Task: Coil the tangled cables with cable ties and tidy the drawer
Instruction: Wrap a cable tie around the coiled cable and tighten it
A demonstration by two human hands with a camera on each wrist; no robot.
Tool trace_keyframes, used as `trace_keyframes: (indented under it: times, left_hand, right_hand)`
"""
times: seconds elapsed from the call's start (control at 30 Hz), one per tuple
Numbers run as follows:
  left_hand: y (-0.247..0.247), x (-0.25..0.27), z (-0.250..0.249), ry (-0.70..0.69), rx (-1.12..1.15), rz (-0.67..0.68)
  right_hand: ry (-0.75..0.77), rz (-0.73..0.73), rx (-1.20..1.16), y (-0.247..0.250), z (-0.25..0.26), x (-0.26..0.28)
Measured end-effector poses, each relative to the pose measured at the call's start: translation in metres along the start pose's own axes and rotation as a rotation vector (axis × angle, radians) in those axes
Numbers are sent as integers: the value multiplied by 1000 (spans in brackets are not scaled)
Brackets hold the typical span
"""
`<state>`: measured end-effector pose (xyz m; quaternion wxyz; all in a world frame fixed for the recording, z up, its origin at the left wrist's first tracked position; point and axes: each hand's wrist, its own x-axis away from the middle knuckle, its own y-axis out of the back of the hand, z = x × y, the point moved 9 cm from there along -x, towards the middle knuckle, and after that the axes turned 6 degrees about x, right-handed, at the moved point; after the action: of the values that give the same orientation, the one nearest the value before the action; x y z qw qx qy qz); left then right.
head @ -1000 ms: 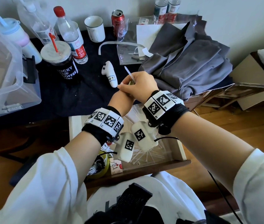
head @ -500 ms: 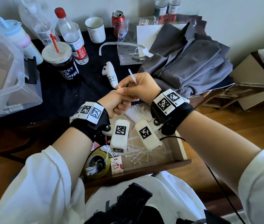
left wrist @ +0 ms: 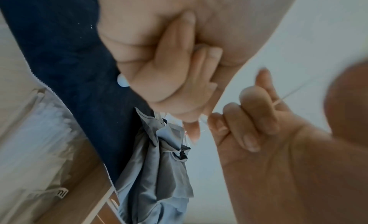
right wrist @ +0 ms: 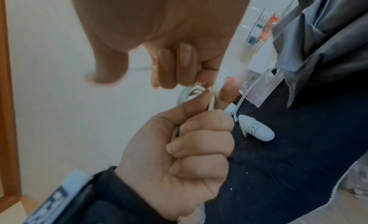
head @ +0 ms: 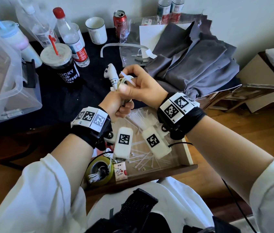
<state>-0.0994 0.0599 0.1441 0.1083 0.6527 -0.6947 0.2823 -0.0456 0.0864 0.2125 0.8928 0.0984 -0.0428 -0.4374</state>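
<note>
While left hand [head: 116,105] stays fisted round white cable coil [head: 122,81], right hand [head: 141,86] now pinches cable tie [head: 127,77] looped over coil top — half second back tie stood upright, unwrapped. Judgement: wrap started, tail not yet fed through head; can't tell lock state. Both hands hover over counter [head: 52,101] edge, above open drawer [head: 187,153]. Loose ties [head: 143,161] litter drawer floor — tape roll [head: 99,170] at front left. Drawer tidy not begun.
</note>
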Motion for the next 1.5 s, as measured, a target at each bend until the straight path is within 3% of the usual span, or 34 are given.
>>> trace_keyframes:
  times: [0.1,0.3,0.9,1.1,1.3,1.5]
  left_hand:
    - [-1,0,-2,-5,36,56]
    - [2,0,-4,-53,79,55]
    - [5,-2,-6,-55,33,36]
    - [6,-4,-4,-35,-104,-109]
    - [-1,-2,-3,-2,6,57]
    - [-1,0,-4,2,-55,-23]
  right_hand:
    - [-17,-50,-77,2,1,-3]
    - [-65,-68,172,6,-8,-16]
    - [-33,-106,206,10,-6,-17]
    - [-46,-121,205,7,-9,-16]
    - [-70,-175,95,16,-11,-14]
    - [-84,-175,151,17,-12,-13]
